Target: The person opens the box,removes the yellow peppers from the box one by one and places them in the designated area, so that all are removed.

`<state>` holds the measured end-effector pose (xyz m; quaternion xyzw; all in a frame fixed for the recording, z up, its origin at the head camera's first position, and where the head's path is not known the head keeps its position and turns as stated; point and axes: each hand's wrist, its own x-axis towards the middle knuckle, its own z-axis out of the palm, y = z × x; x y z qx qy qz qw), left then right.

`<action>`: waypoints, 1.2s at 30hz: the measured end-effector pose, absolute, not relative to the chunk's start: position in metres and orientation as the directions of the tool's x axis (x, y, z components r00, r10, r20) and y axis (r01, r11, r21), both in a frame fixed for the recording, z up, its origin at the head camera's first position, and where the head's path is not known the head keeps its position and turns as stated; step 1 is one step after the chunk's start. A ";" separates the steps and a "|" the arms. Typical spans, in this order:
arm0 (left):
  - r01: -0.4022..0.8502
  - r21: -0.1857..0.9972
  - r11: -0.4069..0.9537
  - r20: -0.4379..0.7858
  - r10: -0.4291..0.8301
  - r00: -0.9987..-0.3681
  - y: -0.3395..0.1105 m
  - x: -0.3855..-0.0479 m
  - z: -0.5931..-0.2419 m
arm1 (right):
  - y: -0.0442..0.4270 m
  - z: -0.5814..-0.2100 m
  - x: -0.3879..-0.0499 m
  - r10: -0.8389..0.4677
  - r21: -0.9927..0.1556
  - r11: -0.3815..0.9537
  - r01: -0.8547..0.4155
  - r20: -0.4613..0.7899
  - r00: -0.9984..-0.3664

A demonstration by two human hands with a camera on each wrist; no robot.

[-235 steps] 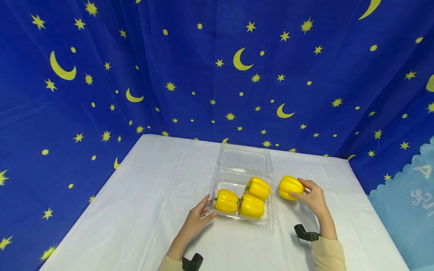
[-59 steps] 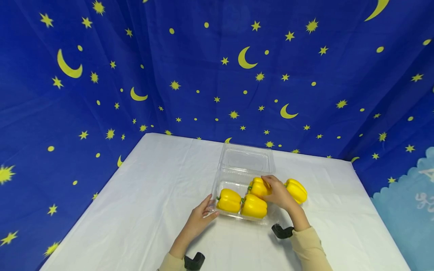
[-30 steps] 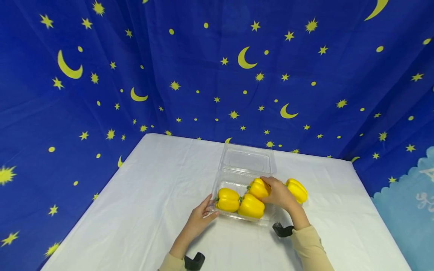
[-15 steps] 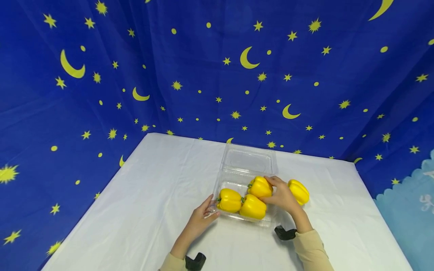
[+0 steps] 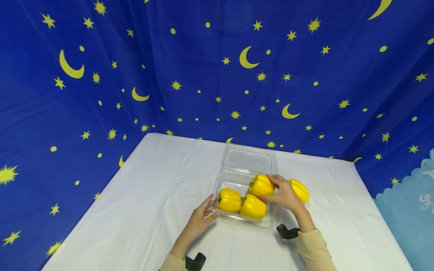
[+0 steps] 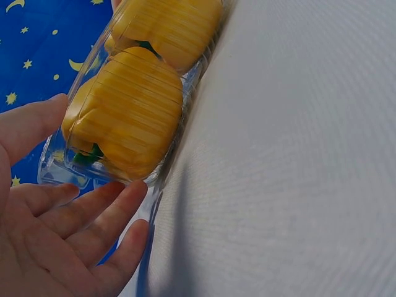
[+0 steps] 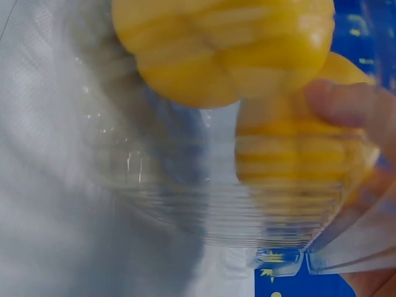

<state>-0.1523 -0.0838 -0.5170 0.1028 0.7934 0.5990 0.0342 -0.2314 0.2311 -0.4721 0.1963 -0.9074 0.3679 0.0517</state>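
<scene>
A clear plastic clamshell container (image 5: 234, 185) lies with its lid folded back on the white tablecloth. My left hand (image 5: 198, 221) holds its near-left corner, thumb on the near wall and fingers at the left side. My right hand (image 5: 284, 193) grips a yellow bell pepper (image 5: 261, 185) at the container's back right, green stem pointing left. Two more yellow peppers sit along the front, a left one (image 5: 229, 200) and a right one (image 5: 252, 206). The left wrist view shows peppers through the ridged wall, the nearest pepper (image 6: 127, 111) beside my fingers. The right wrist view is blurred.
Another yellow bell pepper (image 5: 299, 191) lies on the cloth to the right of the container, partly behind my right hand. The open lid (image 5: 249, 159) lies flat toward the back. A blue star-and-moon curtain (image 5: 203, 67) hangs behind the table (image 5: 135, 210).
My right hand left the loose pepper outside and took hold of the back-right pepper. In the last half second that pepper shifted slightly back and right. The left hand stayed at the corner.
</scene>
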 end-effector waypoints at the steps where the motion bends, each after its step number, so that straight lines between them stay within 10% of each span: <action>1: 0.122 0.956 0.266 0.067 0.206 -0.976 -0.084 -0.152 -0.516 | 0.232 -0.472 -0.231 -0.318 -0.648 0.652 -0.392 0.236 -0.918; 36: 0.114 0.949 0.293 0.047 0.224 -0.973 -0.085 -0.153 -0.517 | 0.243 -0.454 -0.225 -0.319 -0.597 0.685 -0.417 0.269 -0.909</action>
